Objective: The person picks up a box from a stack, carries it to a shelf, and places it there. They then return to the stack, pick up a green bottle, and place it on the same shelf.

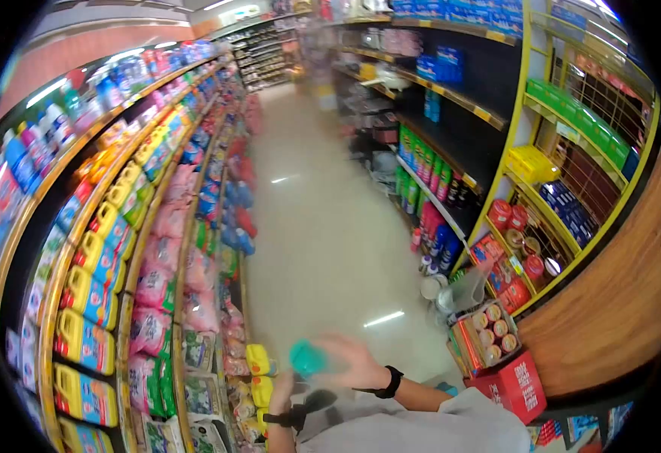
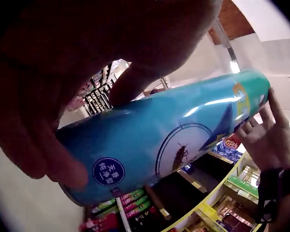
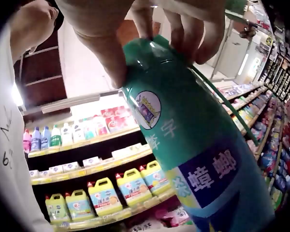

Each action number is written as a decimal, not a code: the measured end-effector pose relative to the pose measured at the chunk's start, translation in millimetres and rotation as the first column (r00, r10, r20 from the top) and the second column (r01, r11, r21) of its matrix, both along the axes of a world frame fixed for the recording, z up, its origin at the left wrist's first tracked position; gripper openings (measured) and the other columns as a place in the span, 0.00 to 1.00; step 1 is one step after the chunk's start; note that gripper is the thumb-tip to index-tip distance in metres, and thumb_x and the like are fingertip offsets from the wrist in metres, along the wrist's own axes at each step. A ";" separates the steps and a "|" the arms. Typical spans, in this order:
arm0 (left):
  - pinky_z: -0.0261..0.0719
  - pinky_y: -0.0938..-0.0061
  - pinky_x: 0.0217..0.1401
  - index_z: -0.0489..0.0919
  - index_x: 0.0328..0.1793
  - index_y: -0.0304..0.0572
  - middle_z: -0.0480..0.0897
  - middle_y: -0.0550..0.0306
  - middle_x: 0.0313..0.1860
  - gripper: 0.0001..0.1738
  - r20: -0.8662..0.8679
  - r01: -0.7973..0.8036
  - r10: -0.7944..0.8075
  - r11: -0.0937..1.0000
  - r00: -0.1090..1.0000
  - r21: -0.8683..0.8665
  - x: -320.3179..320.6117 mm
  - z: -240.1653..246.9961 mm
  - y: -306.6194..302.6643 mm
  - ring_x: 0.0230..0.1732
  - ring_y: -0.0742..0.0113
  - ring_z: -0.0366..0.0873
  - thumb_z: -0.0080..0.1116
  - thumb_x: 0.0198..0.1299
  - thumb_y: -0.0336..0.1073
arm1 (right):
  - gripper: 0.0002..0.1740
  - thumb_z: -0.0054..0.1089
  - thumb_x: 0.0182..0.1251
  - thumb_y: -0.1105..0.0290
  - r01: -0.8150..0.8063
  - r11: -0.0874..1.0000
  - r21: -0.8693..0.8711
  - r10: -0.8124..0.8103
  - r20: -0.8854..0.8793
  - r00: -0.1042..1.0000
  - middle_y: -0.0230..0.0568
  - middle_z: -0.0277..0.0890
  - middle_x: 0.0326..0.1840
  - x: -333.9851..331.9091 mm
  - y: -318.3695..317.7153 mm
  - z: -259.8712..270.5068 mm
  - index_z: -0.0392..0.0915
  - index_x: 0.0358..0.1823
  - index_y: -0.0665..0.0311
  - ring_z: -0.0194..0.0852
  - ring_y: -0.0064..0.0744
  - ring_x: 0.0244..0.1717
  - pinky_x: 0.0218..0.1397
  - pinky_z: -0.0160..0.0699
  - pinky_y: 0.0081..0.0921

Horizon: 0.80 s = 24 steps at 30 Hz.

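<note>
A blue insecticide spray can (image 2: pixel 198 130) with a cockroach pictured on its label lies between both hands. My left hand (image 2: pixel 111 43) holds it near the base, fingers and thumb around the body. At the other end is the can's green cap (image 3: pixel 159 82), pinched between the thumb and fingers of my right hand (image 3: pixel 179 24). In the head view the green cap (image 1: pixel 308 358) shows low in front of the body, the right hand (image 1: pixel 357 362) blurred beside it. There the left hand (image 1: pixel 281 392) is partly hidden.
Long shelves of yellow detergent jugs (image 1: pixel 87 340) and pink bags (image 1: pixel 153 279) run along the left. On the right stand dark shelves with spray cans (image 1: pixel 428 170) and a yellow rack (image 1: pixel 515 151). A red box (image 1: pixel 515 385) is close by my right arm. The aisle floor (image 1: pixel 315 211) stretches ahead.
</note>
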<state>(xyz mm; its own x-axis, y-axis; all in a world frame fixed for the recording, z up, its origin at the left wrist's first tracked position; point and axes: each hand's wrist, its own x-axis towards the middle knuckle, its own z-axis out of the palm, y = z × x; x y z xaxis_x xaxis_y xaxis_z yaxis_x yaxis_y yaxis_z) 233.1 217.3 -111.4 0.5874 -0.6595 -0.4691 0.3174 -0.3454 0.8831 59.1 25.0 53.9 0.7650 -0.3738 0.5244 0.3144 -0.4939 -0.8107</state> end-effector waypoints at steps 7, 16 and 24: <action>0.83 0.72 0.38 0.81 0.50 0.37 0.86 0.50 0.41 0.24 -0.101 0.196 -0.180 0.963 0.978 0.184 51.1 21.2 -134.4 0.34 0.62 0.86 0.47 0.70 0.52 | 0.38 0.80 0.51 0.66 0.210 0.977 0.030 -0.210 -0.008 0.978 0.47 0.72 0.64 11.2 -92.3 -1.4 0.74 0.66 0.57 0.72 0.46 0.65 0.67 0.73 0.40; 0.81 0.75 0.33 0.82 0.43 0.34 0.83 0.56 0.31 0.23 -0.088 0.390 -0.382 0.914 0.920 0.108 119.6 1.3 -311.5 0.24 0.67 0.80 0.53 0.69 0.50 | 0.37 0.83 0.47 0.66 0.596 0.797 0.101 -0.596 -0.036 0.802 0.48 0.76 0.61 50.3 -229.3 -35.1 0.76 0.61 0.63 0.76 0.42 0.61 0.66 0.73 0.37; 0.76 0.77 0.25 0.81 0.35 0.34 0.80 0.58 0.25 0.21 0.056 0.496 -0.504 0.861 0.862 0.110 205.6 -0.1 -492.3 0.19 0.72 0.76 0.55 0.68 0.47 | 0.41 0.76 0.46 0.84 0.725 0.648 0.231 -0.735 -0.058 0.675 0.43 0.72 0.62 128.9 -397.0 -34.6 0.70 0.66 0.71 0.73 0.34 0.63 0.68 0.71 0.32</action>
